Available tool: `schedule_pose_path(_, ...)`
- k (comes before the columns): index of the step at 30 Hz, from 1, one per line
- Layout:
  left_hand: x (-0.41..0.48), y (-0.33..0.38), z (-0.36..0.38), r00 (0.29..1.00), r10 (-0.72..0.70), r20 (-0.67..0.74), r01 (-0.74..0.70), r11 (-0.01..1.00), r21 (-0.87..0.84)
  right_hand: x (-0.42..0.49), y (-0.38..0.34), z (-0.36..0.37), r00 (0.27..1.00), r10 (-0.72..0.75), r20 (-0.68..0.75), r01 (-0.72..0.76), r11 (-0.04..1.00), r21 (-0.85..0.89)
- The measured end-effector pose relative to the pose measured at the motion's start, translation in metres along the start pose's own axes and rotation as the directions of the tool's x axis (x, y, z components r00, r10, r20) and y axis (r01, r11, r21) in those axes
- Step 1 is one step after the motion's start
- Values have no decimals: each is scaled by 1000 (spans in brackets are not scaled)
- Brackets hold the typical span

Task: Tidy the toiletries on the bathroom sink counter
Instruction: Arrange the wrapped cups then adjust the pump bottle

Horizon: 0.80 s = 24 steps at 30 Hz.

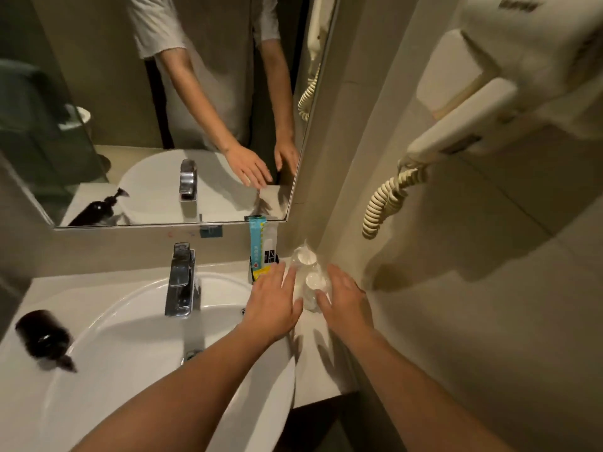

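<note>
Two plastic-wrapped white cups (308, 272) stand in the far right corner of the white counter (313, 370), one behind the other. My left hand (272, 305) is flat with fingers spread just left of the nearer cup. My right hand (346, 300) is spread on the other side, fingertips at the cup's base. Neither hand grips anything. A blue and yellow toiletry packet (259, 252) leans upright against the wall behind my left fingertips. A dark pump bottle (44, 337) stands on the counter's left end.
A chrome tap (180, 280) rises behind the round white basin (130, 321). The mirror (163, 109) covers the back wall. A wall-mounted hair dryer (473, 119) with a coiled cord (388, 200) hangs on the right wall above the cups.
</note>
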<state>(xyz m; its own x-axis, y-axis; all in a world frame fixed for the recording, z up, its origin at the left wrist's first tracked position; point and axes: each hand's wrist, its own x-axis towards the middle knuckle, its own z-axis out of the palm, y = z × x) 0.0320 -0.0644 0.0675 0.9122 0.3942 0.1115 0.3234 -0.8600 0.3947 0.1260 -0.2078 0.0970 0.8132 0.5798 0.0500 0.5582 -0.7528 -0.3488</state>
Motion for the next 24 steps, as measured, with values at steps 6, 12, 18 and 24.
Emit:
schedule_pose_path(6,-62,-3,-53,992,-33,-121,55,981,185,-45,-26,-21,984,-175,22,175,956,-235)
schedule_pose_path(12,-131,-14,-78,983,-127,-132,161,944,289,-95,-65,-18,957,-268,110,287,926,-246)
schedule_pose_path(18,-184,-38,-102,961,-230,-156,270,909,318,-119,-109,-10,920,-367,134,388,899,-204)
schedule_pose_path(24,-227,-77,-125,923,-342,-179,382,875,299,-122,-159,-1,845,-525,100,534,828,-168)
